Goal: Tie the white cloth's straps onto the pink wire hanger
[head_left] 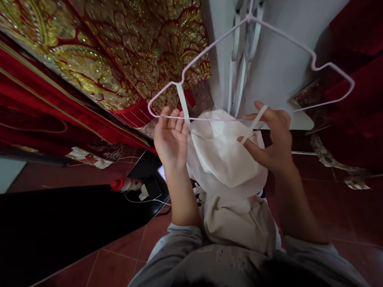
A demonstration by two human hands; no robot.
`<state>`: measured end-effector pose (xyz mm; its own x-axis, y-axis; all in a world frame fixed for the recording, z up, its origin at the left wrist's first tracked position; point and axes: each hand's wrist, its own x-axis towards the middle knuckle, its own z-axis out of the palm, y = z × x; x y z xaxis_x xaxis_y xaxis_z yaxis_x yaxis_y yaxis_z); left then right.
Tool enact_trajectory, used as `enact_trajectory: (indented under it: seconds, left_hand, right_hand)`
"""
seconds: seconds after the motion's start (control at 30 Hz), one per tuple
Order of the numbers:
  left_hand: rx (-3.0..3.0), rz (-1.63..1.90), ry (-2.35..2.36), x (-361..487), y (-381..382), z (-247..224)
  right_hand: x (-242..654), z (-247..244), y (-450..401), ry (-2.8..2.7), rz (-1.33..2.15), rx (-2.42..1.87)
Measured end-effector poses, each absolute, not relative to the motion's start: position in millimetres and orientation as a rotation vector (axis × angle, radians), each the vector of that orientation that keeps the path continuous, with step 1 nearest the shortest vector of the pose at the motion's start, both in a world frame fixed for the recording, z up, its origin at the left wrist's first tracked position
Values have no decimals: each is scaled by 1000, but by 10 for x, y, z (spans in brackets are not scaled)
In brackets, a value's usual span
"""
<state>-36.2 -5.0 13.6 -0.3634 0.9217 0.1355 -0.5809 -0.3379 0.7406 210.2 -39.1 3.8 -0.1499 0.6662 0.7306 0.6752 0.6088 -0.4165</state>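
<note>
A pale pink wire hanger (214,44) hangs in front of me. A white garment with thin shoulder straps (227,150) hangs below its bottom bar. The left strap (183,102) lies in the notch at the hanger's left end. Palm up with fingers stretched out, my left hand (172,138) is at the bottom bar beside that strap and grips nothing. My right hand (273,138) has the other strap (255,124) stretched between its spread thumb and forefinger, near the bar's right part. The right notch of the hanger bears no strap.
Red garments with gold sequin embroidery (146,35) hang at the left, and dark red cloth (369,90) hangs at the right. White metal scrollwork (239,59) stands behind the hanger. A black table (74,222) at lower left carries a red-capped bottle (123,184) and a white cable.
</note>
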Motion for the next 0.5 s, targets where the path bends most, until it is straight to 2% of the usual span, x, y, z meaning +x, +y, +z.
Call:
enact_trajectory:
  seconds: [0.13, 0.3, 0.4, 0.5]
  left_hand:
    - [850, 1911, 684, -265, -126, 143]
    - [904, 1933, 647, -242, -119, 219]
    - [864, 1944, 639, -240, -107, 220]
    - [819, 1948, 619, -244, -87, 212]
  right_hand:
    - [2112, 26, -407, -1851, -16, -1033]
    - [2818, -147, -161, -1244, -368, -795]
    - [3181, -150, 42, -1242, -195, -866]
    - [3139, 81, 102, -1336, 33, -1069]
